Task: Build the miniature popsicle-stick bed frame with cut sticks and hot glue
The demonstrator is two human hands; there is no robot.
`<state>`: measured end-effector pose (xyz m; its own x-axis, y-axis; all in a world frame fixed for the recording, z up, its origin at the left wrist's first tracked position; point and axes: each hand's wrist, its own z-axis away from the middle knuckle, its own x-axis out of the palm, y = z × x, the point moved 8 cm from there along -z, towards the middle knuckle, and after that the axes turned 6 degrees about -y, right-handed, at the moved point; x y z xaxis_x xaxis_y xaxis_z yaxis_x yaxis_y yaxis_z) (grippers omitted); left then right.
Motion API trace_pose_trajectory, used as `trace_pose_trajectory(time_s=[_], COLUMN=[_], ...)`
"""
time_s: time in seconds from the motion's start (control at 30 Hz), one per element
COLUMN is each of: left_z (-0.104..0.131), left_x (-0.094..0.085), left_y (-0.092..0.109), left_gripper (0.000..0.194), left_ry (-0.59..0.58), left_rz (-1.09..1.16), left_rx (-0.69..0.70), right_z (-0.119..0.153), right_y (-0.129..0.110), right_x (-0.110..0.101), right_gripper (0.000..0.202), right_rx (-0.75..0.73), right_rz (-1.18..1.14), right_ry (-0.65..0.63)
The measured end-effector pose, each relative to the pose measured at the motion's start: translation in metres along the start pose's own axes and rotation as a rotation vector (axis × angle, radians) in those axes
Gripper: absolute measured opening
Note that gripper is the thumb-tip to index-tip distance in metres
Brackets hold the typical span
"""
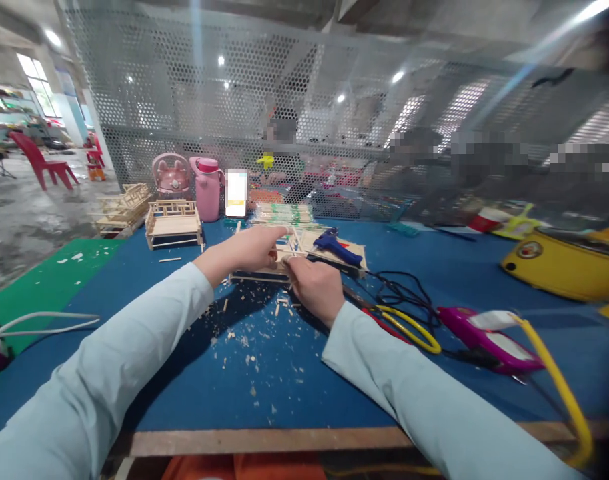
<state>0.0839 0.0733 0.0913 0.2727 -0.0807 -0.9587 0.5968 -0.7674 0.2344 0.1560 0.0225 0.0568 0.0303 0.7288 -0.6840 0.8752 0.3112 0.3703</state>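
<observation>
A small furniture model built of thin wooden sticks (pixel 264 275) stands on the blue table, mostly covered by both hands. My left hand (pixel 249 250) reaches over it from the left, fingers bent onto its frame and the index finger stretched along the top. At the model's front right, my right hand (pixel 317 287) is closed in a pinch; whatever its fingertips hold is hidden. Just behind my right hand, a blue glue gun (pixel 338 247) lies on a pale wooden board. Cut stick bits (pixel 281 305) and pale crumbs are scattered in front of the model.
Two more stick models, one bench-like (pixel 174 225), stand at the back left beside a pink bottle (pixel 209 190) and a lit phone (pixel 236 193). Rightward lie yellow-and-red-handled pliers (pixel 411 327), black cable, a magenta power strip (pixel 489 340) and a yellow container (pixel 564 263). A perforated metal screen rises behind.
</observation>
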Motion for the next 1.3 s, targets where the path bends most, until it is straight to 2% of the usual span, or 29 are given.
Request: trace_pose_trajectory(time_s=[0.13,0.33,0.5,0.63,0.73,1.03,1.3], left_z=[0.000,0.000,-0.001,-0.002,-0.001,-0.001,0.002], left_x=[0.003,0.003,0.006,0.007,0.007,0.005,0.004], left_y=[0.000,0.000,-0.003,-0.006,-0.007,-0.006,-0.002], left_gripper=[0.064,0.058,0.058,0.057,0.057,0.057,0.058], left_ry=[-0.006,0.033,0.032,0.039,0.048,0.042,0.046], left_rz=[0.004,-0.071,-0.045,-0.020,-0.004,0.003,0.004], left_rx=[-0.008,-0.009,-0.002,-0.002,-0.006,-0.020,0.002], right_z=[0.000,0.001,0.000,0.006,0.012,0.007,0.002], right_y=[0.000,0.000,0.003,0.021,0.033,0.019,0.015], right_x=[-0.002,0.000,-0.009,-0.027,-0.031,-0.004,0.004], right_gripper=[0.025,0.025,0.028,0.025,0.022,0.027,0.024], right_rx=[-0.016,-0.008,0.013,0.167,0.283,0.264,0.213], right_rz=[-0.001,0.000,-0.111,-0.283,-0.363,-0.317,-0.280], right_ry=[0.061,0.061,0.059,0.129,0.142,-0.014,-0.082])
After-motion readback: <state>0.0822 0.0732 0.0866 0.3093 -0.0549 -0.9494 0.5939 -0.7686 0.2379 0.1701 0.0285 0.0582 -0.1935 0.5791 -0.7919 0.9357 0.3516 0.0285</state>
